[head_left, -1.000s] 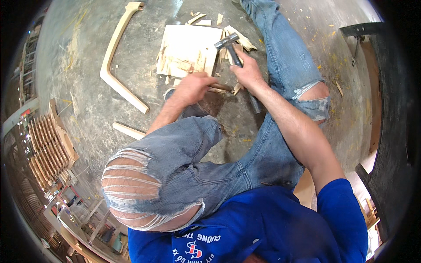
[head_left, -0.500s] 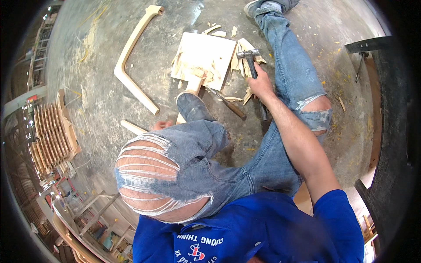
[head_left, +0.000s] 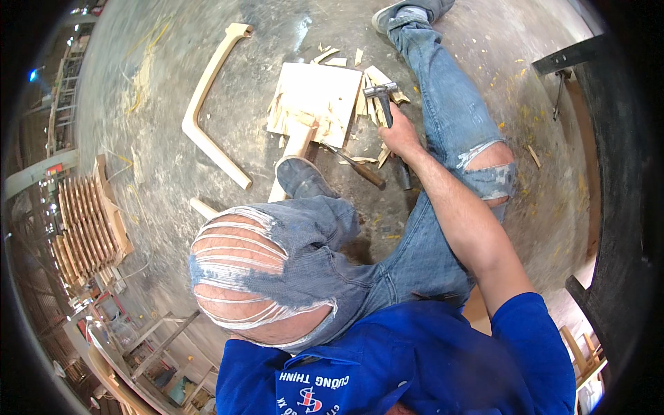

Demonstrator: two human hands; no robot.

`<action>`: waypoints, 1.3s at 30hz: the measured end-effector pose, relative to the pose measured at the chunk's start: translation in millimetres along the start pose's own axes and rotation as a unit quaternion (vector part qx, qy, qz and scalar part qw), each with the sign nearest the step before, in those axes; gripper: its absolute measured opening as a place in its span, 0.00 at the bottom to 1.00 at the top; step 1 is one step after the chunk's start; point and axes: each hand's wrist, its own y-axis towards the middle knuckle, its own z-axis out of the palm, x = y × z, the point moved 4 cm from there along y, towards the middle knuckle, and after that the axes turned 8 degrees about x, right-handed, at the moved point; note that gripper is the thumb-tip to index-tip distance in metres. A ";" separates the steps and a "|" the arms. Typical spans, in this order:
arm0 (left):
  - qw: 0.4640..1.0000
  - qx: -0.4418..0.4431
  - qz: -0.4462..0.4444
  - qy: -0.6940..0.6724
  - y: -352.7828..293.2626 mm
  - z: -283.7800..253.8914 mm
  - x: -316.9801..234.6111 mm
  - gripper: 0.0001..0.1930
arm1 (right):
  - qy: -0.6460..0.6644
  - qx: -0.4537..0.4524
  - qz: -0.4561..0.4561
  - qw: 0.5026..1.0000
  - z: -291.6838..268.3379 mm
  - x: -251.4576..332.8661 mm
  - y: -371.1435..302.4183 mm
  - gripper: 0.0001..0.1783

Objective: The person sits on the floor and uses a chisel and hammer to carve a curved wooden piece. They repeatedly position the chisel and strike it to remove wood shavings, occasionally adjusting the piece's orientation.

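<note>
Closed around the handle of a hammer (head_left: pixel 381 90), my right hand (head_left: pixel 401 131) rests over wood chips beside my right shin. My left hand is out of sight, somewhere behind my bent left knee. A pale wooden workpiece (head_left: pixel 299 140) runs out from under my left shoe (head_left: pixel 304 178), its far end lying on a flat square board (head_left: pixel 325 79) strewn with shavings. A chisel (head_left: pixel 365 171) with a brown wooden handle lies on the floor between that shoe and the hammer, its blade pointing toward the board.
A bent wooden leg (head_left: pixel 200 131) lies on the concrete to the left, and a wooden end (head_left: pixel 202 207) pokes out by my left knee. Wood splinters (head_left: pixel 373 76) surround the board. Slatted wooden parts (head_left: pixel 86 228) are stacked at far left; a black structure (head_left: pixel 609 173) stands at right.
My left hand, seen earlier just beyond my left knee, has gone out of sight. The whole view has shifted slightly. My right hand keeps its hold on the hammer.
</note>
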 end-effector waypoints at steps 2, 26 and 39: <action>0.998 -0.027 0.033 0.035 -4.2 -16.6 -26.2 0.20 | -0.010 -0.012 0.007 1.000 -4.2 0.0 -1.9 0.38; 0.714 -0.391 0.261 0.519 -39.5 -214.7 -170.0 0.18 | -0.081 0.021 -0.068 0.994 -17.8 76.3 -41.8 0.43; 0.557 -0.490 0.342 0.577 -82.1 -266.9 -267.4 0.14 | -0.192 -0.058 -0.259 0.945 26.2 146.9 -50.1 0.35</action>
